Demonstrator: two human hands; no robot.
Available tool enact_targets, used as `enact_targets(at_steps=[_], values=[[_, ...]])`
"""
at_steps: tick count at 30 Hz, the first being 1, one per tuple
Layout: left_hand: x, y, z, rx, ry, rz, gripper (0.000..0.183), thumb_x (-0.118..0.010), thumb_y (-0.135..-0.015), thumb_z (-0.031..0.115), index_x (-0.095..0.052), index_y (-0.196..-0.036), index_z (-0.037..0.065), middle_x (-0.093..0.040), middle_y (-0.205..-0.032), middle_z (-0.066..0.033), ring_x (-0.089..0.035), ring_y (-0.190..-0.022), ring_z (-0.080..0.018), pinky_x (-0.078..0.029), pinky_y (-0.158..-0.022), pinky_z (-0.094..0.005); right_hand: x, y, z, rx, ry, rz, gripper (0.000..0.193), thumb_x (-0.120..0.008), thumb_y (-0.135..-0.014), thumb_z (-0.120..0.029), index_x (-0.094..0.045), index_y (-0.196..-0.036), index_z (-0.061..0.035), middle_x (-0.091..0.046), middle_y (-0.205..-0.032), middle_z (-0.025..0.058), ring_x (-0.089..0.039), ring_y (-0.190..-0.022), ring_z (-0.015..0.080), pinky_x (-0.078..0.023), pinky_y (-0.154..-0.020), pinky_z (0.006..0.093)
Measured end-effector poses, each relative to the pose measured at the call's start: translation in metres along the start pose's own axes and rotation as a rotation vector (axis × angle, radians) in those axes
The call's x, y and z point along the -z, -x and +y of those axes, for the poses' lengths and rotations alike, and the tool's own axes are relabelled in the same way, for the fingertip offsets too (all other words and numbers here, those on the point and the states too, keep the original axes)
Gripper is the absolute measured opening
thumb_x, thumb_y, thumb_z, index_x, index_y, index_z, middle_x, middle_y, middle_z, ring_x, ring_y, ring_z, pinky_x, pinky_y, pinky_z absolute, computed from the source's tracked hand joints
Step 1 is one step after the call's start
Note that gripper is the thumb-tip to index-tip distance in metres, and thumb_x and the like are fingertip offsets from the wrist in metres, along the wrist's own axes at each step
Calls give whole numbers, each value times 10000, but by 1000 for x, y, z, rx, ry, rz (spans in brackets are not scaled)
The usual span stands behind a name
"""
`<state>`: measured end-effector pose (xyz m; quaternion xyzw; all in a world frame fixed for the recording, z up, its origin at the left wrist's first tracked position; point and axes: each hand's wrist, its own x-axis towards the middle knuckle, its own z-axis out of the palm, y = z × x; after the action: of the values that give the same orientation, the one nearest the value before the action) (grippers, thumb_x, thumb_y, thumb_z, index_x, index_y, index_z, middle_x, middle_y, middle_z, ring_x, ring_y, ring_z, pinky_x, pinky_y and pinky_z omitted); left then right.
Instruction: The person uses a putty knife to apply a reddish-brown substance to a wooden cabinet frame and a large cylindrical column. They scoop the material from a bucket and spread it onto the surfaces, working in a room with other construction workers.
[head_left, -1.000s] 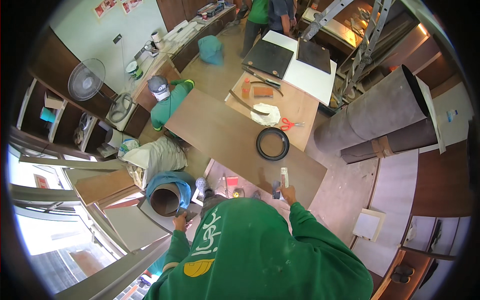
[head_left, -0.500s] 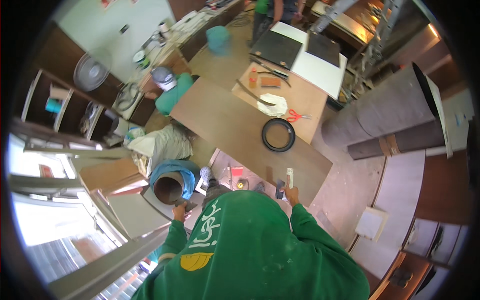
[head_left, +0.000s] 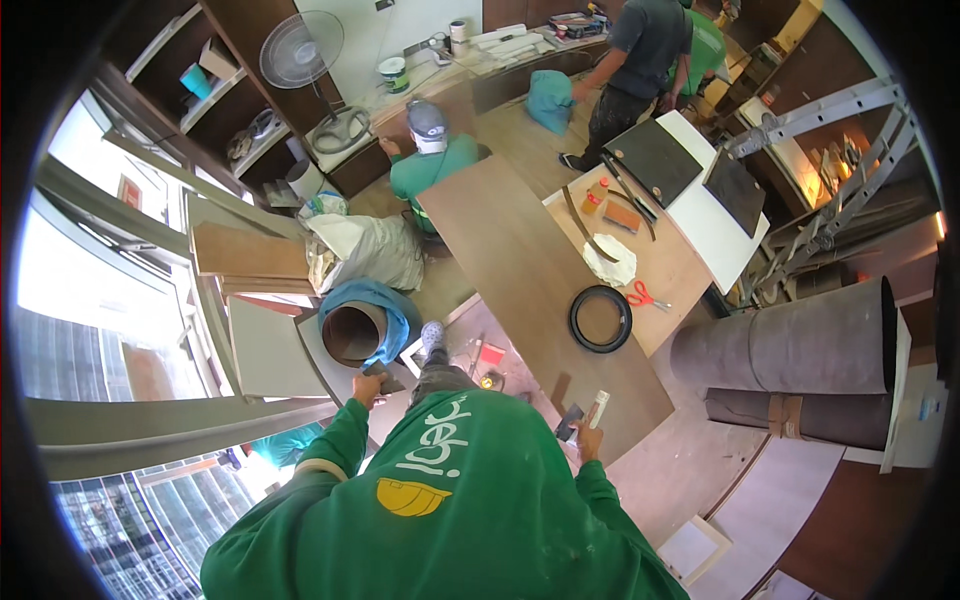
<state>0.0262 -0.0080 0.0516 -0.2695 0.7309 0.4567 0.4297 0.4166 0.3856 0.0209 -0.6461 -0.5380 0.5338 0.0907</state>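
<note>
My left hand [head_left: 367,390] is closed around a dark, flat scraper-like piece [head_left: 386,376], close to a brown roll [head_left: 354,334] partly wrapped in blue cloth [head_left: 396,312]. At the near right end of a long brown sheet [head_left: 520,245], my right hand [head_left: 590,440] grips a dark flat blade [head_left: 569,420]. A pale stick-like piece [head_left: 598,408] rises from the same hand; whether it belongs to the blade, I cannot tell. Farther up the sheet lies a black ring-shaped roll [head_left: 600,319]. Red-handled scissors [head_left: 645,295] rest on the tan board [head_left: 680,262] beyond.
A person in green [head_left: 440,170] crouches at the sheet's far left; another in dark clothes [head_left: 640,65] stands beyond. Large grey rolls [head_left: 790,340] lie at right, below a metal ladder [head_left: 830,115]. A filled white sack [head_left: 375,250] sits left of the sheet.
The view has swung, so the whole scene is shifted and turned. The standing person now shows more fully. Both hands still hold the same pieces.
</note>
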Motion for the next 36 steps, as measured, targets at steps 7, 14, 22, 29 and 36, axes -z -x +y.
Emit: enact_targets(at_steps=[7, 14, 22, 29, 36], values=[[-13, 4, -3, -34, -30, 108, 222, -596, -894, 248, -641, -945, 37, -617, -752, -107, -626, -557, -245, -502, -447, -362, -2, -8, -9, 83, 81, 7, 336, -734, -679, -228, -648, -774, 83, -594, -622, 98, -548, -567, 184, -440, -541, 370], [-11, 12, 8, -20, 55, 76, 283, -627, -879, 252, -619, -907, -30, -614, -776, -123, -632, -564, -248, -527, -456, -365, -10, -10, -12, 44, -11, -29, 291, -738, -662, -215, -627, -684, 53, -560, -605, 60, -513, -547, 160, -403, -507, 352], [-12, 2, 10, -14, 58, 78, 284, -648, -864, 253, -611, -882, -28, -611, -744, -118, -642, -568, -252, -529, -468, -372, -14, -17, -8, 11, -21, -26, 281, -759, -608, -192, -606, -661, 38, -559, -633, 45, -507, -559, 155, -400, -505, 344], [-12, -10, -2, 34, 127, 90, 257, -685, -835, 232, -599, -846, -10, -613, -728, -121, -648, -559, -248, -527, -475, -380, -9, -13, -24, 11, 6, -51, 309, -756, -590, -202, -610, -710, 42, -573, -668, 55, -522, -569, 170, -413, -515, 344], [-8, -34, -21, -40, 67, -8, 283, -706, -821, 237, -591, -813, -21, -608, -688, -128, -625, -495, -249, -509, -423, -355, -7, -11, -23, 89, 1, -43, 254, -709, -727, -254, -658, -635, -22, -476, -579, -34, -421, -495, 88, -313, -463, 285]])
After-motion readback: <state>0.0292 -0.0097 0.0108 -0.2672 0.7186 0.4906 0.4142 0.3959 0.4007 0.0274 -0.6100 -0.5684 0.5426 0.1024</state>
